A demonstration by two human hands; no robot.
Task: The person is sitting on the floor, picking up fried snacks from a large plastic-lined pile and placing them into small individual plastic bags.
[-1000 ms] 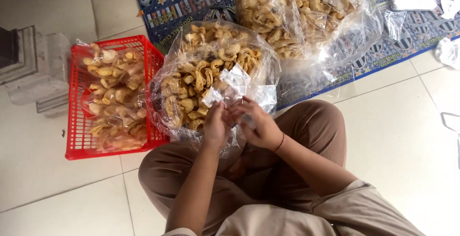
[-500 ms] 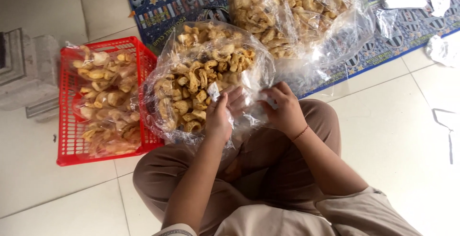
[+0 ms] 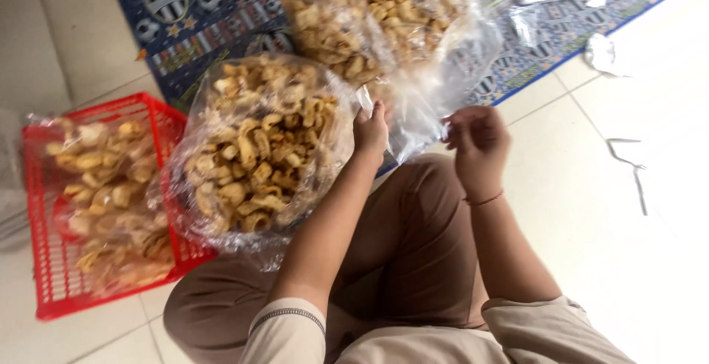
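Since half a second ago the right hand point(image 3: 478, 142) has drawn apart from the left hand point(image 3: 371, 132), which pinches the twisted neck of the clear plastic bag of golden fried crackers point(image 3: 255, 161) resting against the knee beside the red plastic basket point(image 3: 52, 290); right fingers curl, seemingly around film.

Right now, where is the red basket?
In the head view the red basket sits on the tiled floor at the left, holding small snack packs, beside the big clear snack bag that the left hand holds.

Basket point(image 3: 44, 290): red mesh. Crackers point(image 3: 258, 157): golden-brown, in clear bag. Rug point(image 3: 199, 17): navy w/ white-grey crest pattern, blue edge. Floor point(image 3: 650, 209): cream tile. Trousers point(image 3: 413, 261): brown.
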